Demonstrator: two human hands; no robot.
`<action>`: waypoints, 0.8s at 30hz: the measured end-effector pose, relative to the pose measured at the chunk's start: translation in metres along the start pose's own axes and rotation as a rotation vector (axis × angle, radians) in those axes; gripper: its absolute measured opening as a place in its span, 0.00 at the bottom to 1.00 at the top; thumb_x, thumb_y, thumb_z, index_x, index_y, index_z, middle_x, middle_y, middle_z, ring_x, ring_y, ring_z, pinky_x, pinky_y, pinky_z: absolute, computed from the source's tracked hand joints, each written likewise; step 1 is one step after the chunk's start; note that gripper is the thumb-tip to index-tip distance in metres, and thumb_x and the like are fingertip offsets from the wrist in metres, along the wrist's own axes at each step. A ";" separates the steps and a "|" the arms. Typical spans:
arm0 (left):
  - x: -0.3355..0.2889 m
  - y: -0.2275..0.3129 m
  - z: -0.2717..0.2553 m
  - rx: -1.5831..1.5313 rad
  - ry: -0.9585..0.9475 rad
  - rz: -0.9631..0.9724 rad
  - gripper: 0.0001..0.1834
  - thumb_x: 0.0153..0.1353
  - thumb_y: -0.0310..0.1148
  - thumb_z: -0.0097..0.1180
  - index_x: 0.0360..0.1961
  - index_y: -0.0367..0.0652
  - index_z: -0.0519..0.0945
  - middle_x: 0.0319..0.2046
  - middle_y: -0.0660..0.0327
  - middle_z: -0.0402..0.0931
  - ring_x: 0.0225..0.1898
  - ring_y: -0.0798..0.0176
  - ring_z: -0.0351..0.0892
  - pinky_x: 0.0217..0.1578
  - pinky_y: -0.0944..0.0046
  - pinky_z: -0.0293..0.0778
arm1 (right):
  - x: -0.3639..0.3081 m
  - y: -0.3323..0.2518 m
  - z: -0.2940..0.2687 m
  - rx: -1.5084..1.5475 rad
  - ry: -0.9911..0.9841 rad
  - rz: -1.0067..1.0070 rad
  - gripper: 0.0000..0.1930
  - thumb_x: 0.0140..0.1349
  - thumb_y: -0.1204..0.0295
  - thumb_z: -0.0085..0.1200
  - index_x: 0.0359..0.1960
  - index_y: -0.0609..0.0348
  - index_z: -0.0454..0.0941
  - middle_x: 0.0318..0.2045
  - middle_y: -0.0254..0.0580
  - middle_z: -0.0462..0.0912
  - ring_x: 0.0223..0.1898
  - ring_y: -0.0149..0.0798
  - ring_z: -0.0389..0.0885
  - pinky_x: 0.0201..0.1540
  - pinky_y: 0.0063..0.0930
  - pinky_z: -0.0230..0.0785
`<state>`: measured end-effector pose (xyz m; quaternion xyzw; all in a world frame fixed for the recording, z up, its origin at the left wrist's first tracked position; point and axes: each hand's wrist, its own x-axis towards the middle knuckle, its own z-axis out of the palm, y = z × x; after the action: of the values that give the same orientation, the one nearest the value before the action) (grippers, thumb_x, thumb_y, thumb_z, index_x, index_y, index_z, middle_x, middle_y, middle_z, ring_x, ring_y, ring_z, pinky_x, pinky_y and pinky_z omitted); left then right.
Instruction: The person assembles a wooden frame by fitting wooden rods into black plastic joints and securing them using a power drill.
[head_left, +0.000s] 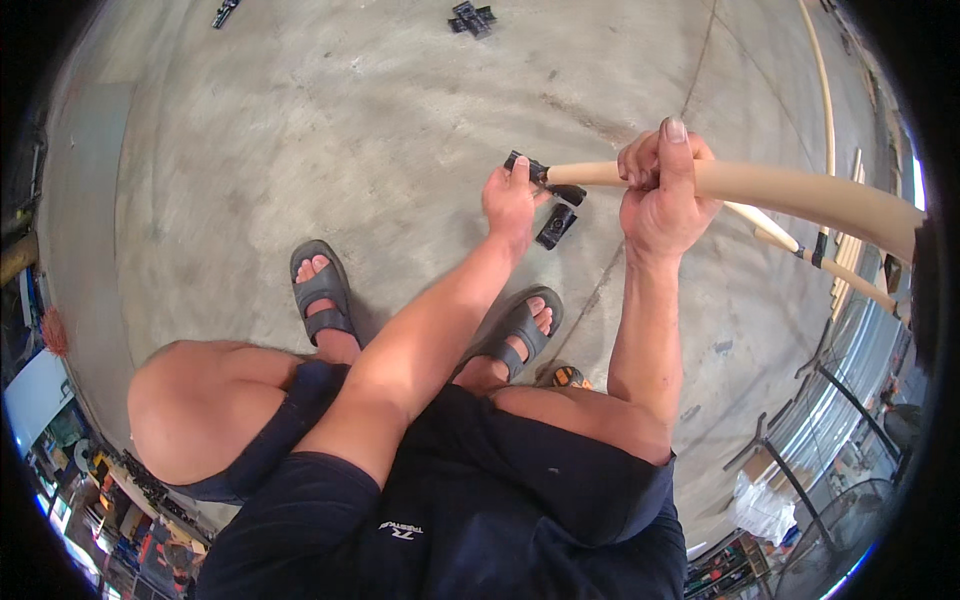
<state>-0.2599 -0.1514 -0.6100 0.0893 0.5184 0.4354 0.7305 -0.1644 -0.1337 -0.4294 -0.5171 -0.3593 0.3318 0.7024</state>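
My left hand (pixel 510 208) is closed on a black pipe joint (pixel 528 166) at the near end of a long beige pipe (pixel 800 194). A fist with the thumb on top, my right hand (pixel 668 195) grips that pipe a short way along from the joint. The pipe runs off to the right, past the rim of the view. Just below the joint shows another black clamp-like piece (pixel 556 227); whether it lies on the floor or hangs is hard to tell. My palms hide part of the joint and the pipe.
Black joint pieces (pixel 472 18) lie at the far side, with a small black part (pixel 226 12) at far left. An orange-and-black tool (pixel 570 376) rests by my right foot. Right are another beige pipe (pixel 826 90), a black metal stand (pixel 790 470) and a clear plastic bag (pixel 764 508).
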 end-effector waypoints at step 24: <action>-0.034 0.032 0.036 -0.017 0.155 -0.198 0.13 0.74 0.41 0.47 0.46 0.41 0.70 0.43 0.60 0.72 0.48 0.58 0.76 0.47 0.42 0.83 | -0.008 0.013 -0.007 -0.001 0.007 -0.052 0.18 0.69 0.73 0.57 0.19 0.57 0.68 0.13 0.34 0.72 0.15 0.25 0.66 0.19 0.22 0.58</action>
<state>-0.2499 -0.1456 -0.5521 -0.0025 0.5760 0.3710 0.7284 -0.1637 -0.1409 -0.4452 -0.5091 -0.3701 0.3114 0.7120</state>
